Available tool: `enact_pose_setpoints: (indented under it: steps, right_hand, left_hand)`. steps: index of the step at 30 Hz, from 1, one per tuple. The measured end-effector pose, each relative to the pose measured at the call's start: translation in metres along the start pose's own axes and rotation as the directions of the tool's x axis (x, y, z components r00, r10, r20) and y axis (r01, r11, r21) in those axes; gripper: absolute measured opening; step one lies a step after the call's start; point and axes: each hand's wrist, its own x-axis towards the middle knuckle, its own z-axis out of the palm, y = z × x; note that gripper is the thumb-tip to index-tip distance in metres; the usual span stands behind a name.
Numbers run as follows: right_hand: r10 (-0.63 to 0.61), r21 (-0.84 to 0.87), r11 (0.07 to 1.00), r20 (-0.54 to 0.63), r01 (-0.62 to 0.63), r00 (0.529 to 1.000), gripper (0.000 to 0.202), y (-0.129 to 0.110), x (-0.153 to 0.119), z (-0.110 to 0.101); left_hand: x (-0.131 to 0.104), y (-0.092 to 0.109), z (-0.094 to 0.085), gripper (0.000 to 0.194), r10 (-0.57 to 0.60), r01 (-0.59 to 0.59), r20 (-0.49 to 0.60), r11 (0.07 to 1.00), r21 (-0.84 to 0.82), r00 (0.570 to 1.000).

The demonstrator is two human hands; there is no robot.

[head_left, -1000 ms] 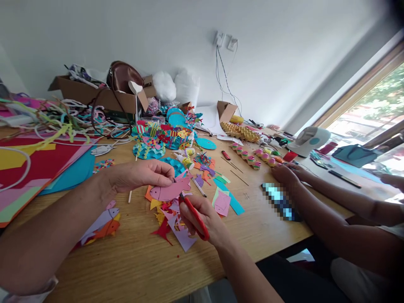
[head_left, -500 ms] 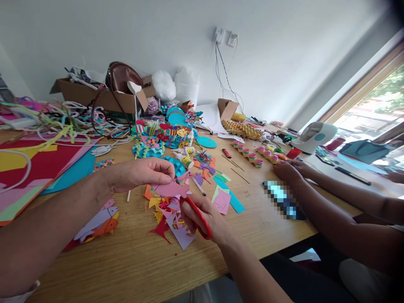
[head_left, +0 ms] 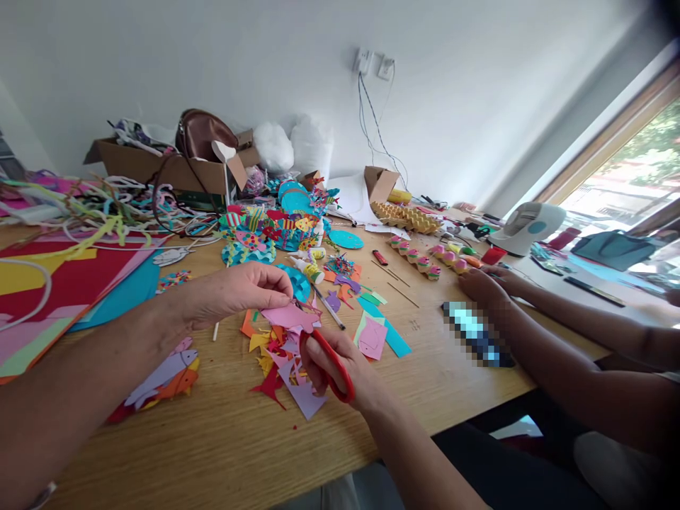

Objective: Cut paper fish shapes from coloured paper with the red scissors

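My left hand (head_left: 260,287) pinches a piece of pink paper (head_left: 284,316) between thumb and fingers, above the table. Red-handled scissors (head_left: 337,368) are gripped in my right hand (head_left: 340,361); their blades are at the paper's right side, partly hidden by it. Beneath both hands lies a pile of coloured paper scraps (head_left: 300,389), yellow, red and lilac. Cut-out paper fish (head_left: 164,372) in lilac and orange lie left of the pile, below my left forearm. A pink paper with a drawn fish outline (head_left: 372,338) rests to the right.
Glue bottles (head_left: 309,269) and a pen (head_left: 332,312) lie just behind the scraps. Large coloured sheets (head_left: 106,283) cover the left side. Another person's hands (head_left: 486,283) are at the right, near a blurred-out dark object (head_left: 475,336). A cardboard box (head_left: 159,170) stands at the back.
The pink paper has tilted slightly and shifted a little between my hands. Both hands keep their hold, and the view has moved slightly.
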Motion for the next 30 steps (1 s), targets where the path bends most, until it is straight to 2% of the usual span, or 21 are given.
enact_pose_setpoints:
  steps: [4, 9, 22, 30]
  right_hand:
    - [-0.020, 0.007, 1.000, -0.002, 0.020, 1.000, 0.052, -0.0014, 0.0012, 0.0006]
    - [0.018, 0.011, 1.000, -0.023, -0.018, 1.000, 0.048, -0.0048, 0.0013, 0.0028]
    - [0.025, 0.033, 0.999, -0.014, -0.025, 1.000, 0.046, -0.0042, 0.0004, 0.0022]
    - [0.040, 0.031, 0.999, 0.000, -0.040, 0.999, 0.047, -0.0077, -0.0008, 0.0043]
  left_hand:
    - [-0.0002, 0.0010, 0.0017, 0.015, -0.007, 0.007, -0.011, 1.000, 0.000, 1.000]
    - [-0.0011, -0.0003, 0.0029, 0.015, -0.022, 0.022, -0.020, 1.000, -0.012, 1.000]
    - [-0.0002, -0.0064, 0.0002, 0.014, -0.012, 0.012, 0.010, 0.999, -0.047, 1.000]
    - [-0.0036, 0.0007, -0.0013, 0.013, -0.024, 0.024, 0.046, 1.000, 0.000, 0.999]
